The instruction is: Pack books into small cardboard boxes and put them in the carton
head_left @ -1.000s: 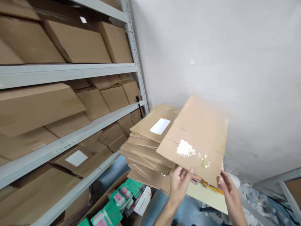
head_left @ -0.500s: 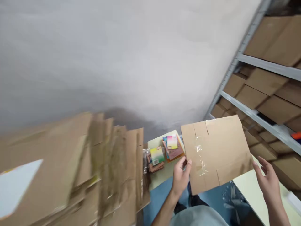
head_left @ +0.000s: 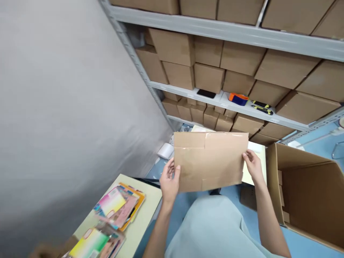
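A flat, folded cardboard box (head_left: 211, 163) is held up in front of my body, its broad face toward me. My left hand (head_left: 170, 181) grips its left edge, thumb on the near face and fingers behind. At the right edge, my right hand (head_left: 252, 165) pinches the cardboard near the upper corner. Part of a pale table (head_left: 260, 156) shows behind the cardboard on the right; the rest of that table is hidden by it.
Metal shelves (head_left: 215, 27) packed with cardboard boxes stand ahead. On one shelf lie a black phone-like slab (head_left: 206, 94), an orange and blue roll (head_left: 238, 99) and yellow-black cutters (head_left: 262, 107). A large open carton (head_left: 309, 193) is at right; colourful packets (head_left: 115, 206) lie on a left table.
My view has swung right from the wall and cardboard stack to the shelves. The folded box has come in front of me, and my right hand, formerly with fingers apart, now grips its edge.
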`<state>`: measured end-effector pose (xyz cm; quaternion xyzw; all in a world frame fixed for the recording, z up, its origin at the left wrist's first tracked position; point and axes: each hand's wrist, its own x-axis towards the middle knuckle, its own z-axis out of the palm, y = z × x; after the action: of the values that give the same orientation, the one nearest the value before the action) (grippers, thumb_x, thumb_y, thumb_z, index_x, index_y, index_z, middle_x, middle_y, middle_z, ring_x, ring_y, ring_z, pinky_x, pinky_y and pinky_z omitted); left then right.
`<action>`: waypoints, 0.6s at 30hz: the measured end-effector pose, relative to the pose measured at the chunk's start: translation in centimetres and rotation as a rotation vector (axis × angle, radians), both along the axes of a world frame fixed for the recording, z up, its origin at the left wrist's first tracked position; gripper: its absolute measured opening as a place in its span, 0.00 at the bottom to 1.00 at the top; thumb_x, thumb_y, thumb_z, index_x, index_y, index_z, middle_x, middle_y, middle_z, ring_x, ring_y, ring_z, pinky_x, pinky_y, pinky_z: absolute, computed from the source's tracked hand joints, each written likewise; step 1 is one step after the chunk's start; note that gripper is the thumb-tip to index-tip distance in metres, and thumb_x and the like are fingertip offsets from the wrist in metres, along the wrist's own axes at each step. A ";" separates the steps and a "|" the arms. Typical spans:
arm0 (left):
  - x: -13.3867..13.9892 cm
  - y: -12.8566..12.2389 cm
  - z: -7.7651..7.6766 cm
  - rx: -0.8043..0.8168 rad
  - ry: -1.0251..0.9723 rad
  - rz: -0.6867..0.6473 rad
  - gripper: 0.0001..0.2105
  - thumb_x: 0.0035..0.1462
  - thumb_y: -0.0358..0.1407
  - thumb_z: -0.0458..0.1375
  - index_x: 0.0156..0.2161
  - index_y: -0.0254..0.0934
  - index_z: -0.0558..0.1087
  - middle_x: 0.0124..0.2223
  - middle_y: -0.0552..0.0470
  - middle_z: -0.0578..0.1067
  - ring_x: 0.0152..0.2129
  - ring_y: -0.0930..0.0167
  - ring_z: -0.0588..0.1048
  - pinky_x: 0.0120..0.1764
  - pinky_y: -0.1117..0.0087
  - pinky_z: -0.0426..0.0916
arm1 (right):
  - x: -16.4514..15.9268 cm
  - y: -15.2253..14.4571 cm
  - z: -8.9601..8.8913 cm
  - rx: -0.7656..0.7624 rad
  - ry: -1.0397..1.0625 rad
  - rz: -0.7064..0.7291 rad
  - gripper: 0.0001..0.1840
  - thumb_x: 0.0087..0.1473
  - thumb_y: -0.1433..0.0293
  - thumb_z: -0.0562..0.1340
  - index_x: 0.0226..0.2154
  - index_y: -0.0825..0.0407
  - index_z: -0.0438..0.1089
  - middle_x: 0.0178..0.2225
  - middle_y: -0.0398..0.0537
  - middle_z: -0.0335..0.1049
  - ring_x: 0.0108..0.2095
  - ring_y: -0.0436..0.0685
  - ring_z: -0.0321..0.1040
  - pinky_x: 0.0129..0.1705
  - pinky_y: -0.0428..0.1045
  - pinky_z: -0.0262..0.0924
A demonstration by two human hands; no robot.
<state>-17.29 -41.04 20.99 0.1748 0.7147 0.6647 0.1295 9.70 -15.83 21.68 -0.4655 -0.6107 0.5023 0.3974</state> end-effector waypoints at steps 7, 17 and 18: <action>0.0 12.6 -5.5 -0.179 0.060 -0.059 0.25 0.61 0.50 0.67 0.58 0.39 0.78 0.58 0.39 0.81 0.58 0.56 0.79 0.65 0.52 0.71 | 2.8 8.0 -4.2 -0.061 -0.028 0.050 0.23 0.59 0.48 0.68 0.43 0.49 0.73 0.43 0.53 0.79 0.46 0.62 0.77 0.57 0.59 0.70; -0.4 21.4 -10.7 -0.233 -0.115 -0.634 0.27 0.60 0.48 0.63 0.61 0.36 0.77 0.63 0.37 0.79 0.61 0.55 0.78 0.65 0.51 0.71 | 4.8 6.5 -12.0 -0.271 -0.016 -0.067 0.25 0.59 0.47 0.68 0.48 0.48 0.69 0.50 0.58 0.78 0.55 0.66 0.77 0.64 0.64 0.70; -0.5 22.1 -11.0 -0.251 -0.121 -0.709 0.26 0.61 0.48 0.62 0.59 0.36 0.78 0.61 0.38 0.80 0.60 0.55 0.78 0.65 0.51 0.71 | 4.3 5.8 -12.3 -0.291 -0.015 -0.088 0.26 0.57 0.47 0.69 0.48 0.48 0.70 0.50 0.57 0.78 0.55 0.66 0.77 0.63 0.64 0.71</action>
<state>-17.82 -18.92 10.02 0.3544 0.6768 0.4949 0.4140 14.02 -10.05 9.39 -0.5482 -0.5135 0.5642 0.3428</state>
